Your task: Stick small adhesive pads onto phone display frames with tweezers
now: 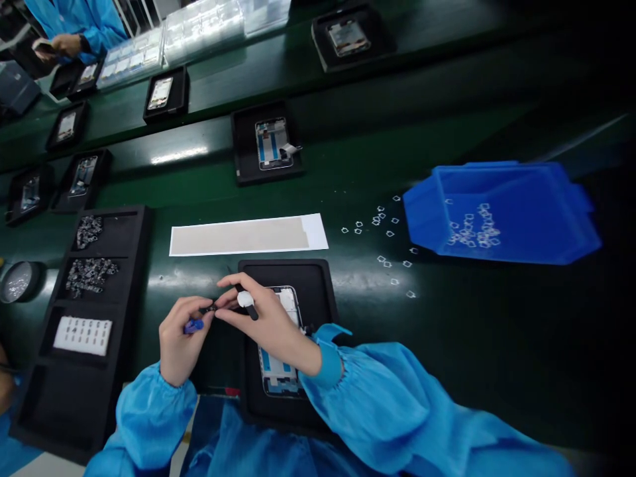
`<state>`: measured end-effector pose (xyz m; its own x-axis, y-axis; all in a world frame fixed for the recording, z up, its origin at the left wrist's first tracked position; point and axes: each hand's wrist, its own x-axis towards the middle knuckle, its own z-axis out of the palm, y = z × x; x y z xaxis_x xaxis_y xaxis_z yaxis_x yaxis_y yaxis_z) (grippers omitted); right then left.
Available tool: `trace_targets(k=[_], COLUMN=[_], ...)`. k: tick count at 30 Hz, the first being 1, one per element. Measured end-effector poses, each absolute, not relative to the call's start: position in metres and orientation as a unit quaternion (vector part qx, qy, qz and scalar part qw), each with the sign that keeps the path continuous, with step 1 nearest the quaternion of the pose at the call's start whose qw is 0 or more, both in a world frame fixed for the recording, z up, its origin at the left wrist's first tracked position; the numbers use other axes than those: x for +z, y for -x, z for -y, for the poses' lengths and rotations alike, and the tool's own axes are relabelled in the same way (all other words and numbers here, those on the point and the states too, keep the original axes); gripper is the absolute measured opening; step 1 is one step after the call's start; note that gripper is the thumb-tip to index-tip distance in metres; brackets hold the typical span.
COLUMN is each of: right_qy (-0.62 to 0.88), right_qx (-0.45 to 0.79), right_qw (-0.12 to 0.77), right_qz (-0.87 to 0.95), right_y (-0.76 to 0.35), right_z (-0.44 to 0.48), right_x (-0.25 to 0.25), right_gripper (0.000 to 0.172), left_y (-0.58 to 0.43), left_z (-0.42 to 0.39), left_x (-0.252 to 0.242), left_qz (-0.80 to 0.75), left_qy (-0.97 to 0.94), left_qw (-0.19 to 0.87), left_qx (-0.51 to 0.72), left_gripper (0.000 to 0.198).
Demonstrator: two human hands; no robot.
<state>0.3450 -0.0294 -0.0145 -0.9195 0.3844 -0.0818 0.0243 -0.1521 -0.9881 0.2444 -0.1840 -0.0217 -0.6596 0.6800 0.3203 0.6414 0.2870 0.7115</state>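
My left hand (179, 334) is closed, pinching a small dark part (207, 308) at its fingertips. A short blue stick-like piece (193, 326) also shows in that grip; its kind cannot be made out. Facing it, my right hand (273, 328) has its thumb and fingertips at the same small part. Between the right fingers sits a slim black tool (252, 311) with a white round piece (245, 299) on it. Beneath the right hand and wrist, partly hidden, a phone frame (278, 377) lies in a black tray (318, 285).
Left stands a compartmented black tray (132, 265) with small dark parts (92, 275) and a white block (83, 335). Ahead lies a pale strip sheet (243, 236). A blue bin (521, 245) holds small white rings, others scattered beside it. Beyond, more trays (243, 152) and a co-worker's hand (67, 45).
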Motion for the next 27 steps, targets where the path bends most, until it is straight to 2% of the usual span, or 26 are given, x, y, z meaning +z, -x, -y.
trace_targets(k=[8, 17, 19, 21, 22, 25, 27], right_qy=[0.178, 0.194, 0.187, 0.179, 0.174, 0.149, 0.124], right_qx=[0.785, 0.831, 0.834, 0.818, 0.798, 0.681, 0.595], right_qw=[0.121, 0.120, 0.117, 0.124, 0.133, 0.174, 0.202], right_qz=[0.581, 0.508, 0.506, 0.532, 0.562, 0.695, 0.768], right_y=[-0.348, -0.363, -0.366, -0.367, -0.368, -0.371, -0.372], right_z=[0.029, 0.017, 0.016, 0.016, 0.016, 0.017, 0.019], right_x=[-0.021, -0.016, -0.016, -0.016, -0.017, -0.017, -0.017], right_gripper=[0.028, 0.036, 0.035, 0.034, 0.034, 0.033, 0.035], left_y=[-0.243, -0.195, -0.198, -0.208, -0.215, -0.238, -0.253], left_z=[0.183, 0.202, 0.201, 0.197, 0.195, 0.184, 0.176], left_x=[-0.022, -0.034, -0.028, -0.018, -0.013, -0.001, 0.002], left_qz=[-0.805, -0.907, -0.903, -0.880, -0.860, -0.793, -0.760], left_qy=[-0.408, -0.353, -0.343, -0.323, -0.310, -0.284, -0.301], left_qw=[0.038, -0.044, -0.067, -0.106, -0.127, -0.148, -0.123], left_qx=[0.429, 0.226, 0.251, 0.333, 0.385, 0.517, 0.563], left_gripper=[0.005, 0.027, 0.033, 0.031, 0.037, 0.063, 0.067])
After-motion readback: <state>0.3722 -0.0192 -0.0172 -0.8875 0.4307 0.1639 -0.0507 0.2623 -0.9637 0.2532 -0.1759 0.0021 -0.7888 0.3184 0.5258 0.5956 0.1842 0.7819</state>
